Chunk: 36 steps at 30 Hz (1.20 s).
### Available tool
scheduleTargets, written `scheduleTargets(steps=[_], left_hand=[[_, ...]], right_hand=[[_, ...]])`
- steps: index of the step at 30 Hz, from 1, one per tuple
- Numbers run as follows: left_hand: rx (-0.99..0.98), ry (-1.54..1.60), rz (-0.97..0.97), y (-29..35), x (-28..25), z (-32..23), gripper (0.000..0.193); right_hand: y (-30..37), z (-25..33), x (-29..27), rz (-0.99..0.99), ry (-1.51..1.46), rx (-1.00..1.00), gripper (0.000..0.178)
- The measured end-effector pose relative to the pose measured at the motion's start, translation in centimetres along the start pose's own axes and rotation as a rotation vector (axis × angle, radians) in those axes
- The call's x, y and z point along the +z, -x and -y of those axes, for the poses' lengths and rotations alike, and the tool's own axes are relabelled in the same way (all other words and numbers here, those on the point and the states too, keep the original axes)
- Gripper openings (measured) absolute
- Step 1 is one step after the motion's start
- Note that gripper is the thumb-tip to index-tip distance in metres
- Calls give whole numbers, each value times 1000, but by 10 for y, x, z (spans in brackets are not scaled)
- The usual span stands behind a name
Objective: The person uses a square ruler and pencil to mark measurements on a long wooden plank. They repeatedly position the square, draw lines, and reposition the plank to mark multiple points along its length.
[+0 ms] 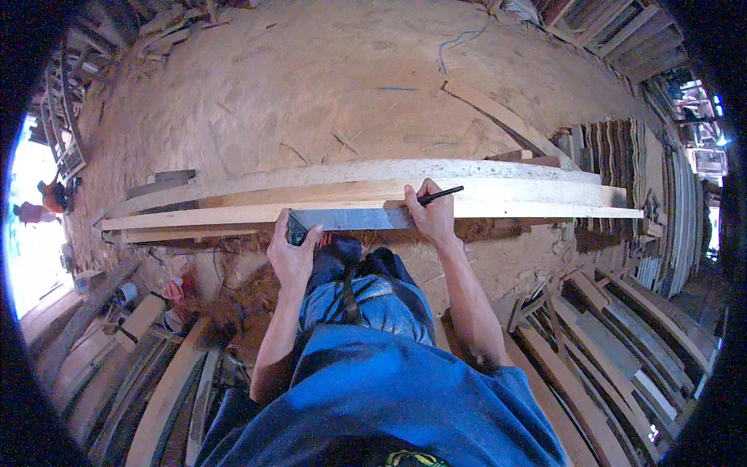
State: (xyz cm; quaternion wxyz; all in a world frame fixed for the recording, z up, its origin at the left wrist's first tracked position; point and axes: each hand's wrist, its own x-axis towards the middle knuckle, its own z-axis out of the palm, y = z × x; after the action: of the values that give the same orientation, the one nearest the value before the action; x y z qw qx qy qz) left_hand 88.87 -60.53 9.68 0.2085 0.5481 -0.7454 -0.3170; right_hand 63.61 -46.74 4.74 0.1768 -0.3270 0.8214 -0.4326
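Observation:
A long pale wooden board (545, 209) lies crosswise in front of me on top of other planks. Along its near edge rests a carpenter's square with a grey blade (354, 219) and a dark head at its left end. My left hand (289, 253) grips that head, thumb on the near side and fingers over the board's edge. At the blade's right end my right hand (433, 218) is closed around a black pen (443, 194), which slants up to the right. The pen's writing tip is hidden by the fingers.
A whitish, speckled plank (513, 169) lies just beyond the board. Farther off, a plank (502, 117) slants across the dirt floor (257, 93). Stacked timber (615, 152) stands at the right, with more lengths of wood (591, 350) behind me on both sides.

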Motion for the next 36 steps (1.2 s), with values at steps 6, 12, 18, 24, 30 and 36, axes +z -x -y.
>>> scheduleTargets(steps=[6, 12, 18, 24, 30, 36], left_hand=[[-21, 32, 6, -1, 0, 3, 74], [16, 9, -13, -1, 3, 7, 74], [-8, 17, 10, -1, 0, 1, 74], [3, 30, -2, -1, 1, 3, 73], [-38, 30, 26, -2, -2, -3, 76], [-63, 24, 38, -2, -2, -2, 78]], right_hand=[[1, 3, 4, -15, -69, 122, 34], [0, 6, 2, -21, -62, 130, 35], [0, 7, 1, -30, -20, 110, 35], [1, 5, 4, -20, -53, 158, 35], [3, 1, 8, -3, -84, 154, 34], [2, 0, 9, -16, -65, 85, 36]])
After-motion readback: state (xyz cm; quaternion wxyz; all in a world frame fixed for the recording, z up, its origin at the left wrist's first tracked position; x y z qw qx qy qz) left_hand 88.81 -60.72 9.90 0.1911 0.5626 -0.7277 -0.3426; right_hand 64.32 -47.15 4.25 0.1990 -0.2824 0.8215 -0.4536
